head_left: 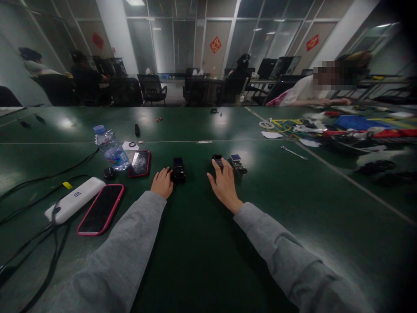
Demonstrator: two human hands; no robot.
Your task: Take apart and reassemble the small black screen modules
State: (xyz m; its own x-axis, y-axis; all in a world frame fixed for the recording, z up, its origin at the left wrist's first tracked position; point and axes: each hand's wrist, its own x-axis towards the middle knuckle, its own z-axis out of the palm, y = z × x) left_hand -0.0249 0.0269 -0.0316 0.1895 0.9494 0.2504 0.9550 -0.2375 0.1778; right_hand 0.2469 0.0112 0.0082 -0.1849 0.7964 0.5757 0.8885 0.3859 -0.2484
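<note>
My left hand (162, 182) rests on the green table (202, 243) with its fingers curled under, its knuckles touching a small black device (178, 168); whether it grips anything is hidden. My right hand (224, 184) lies flat with fingers stretched out, the fingertips touching a second small black device (217, 160). Just right of that hand sits a small circuit module with a blue top (237, 164). Both arms wear grey sleeves.
To the left lie a red-cased phone (140, 163), a pink-cased phone (101, 209), a white power bank (75, 199), a water bottle (111, 148) and black cables (42, 178). A metal tool (294, 152) and cluttered parts lie right, where another person (306, 92) leans on the table. Chairs and seated people stand behind.
</note>
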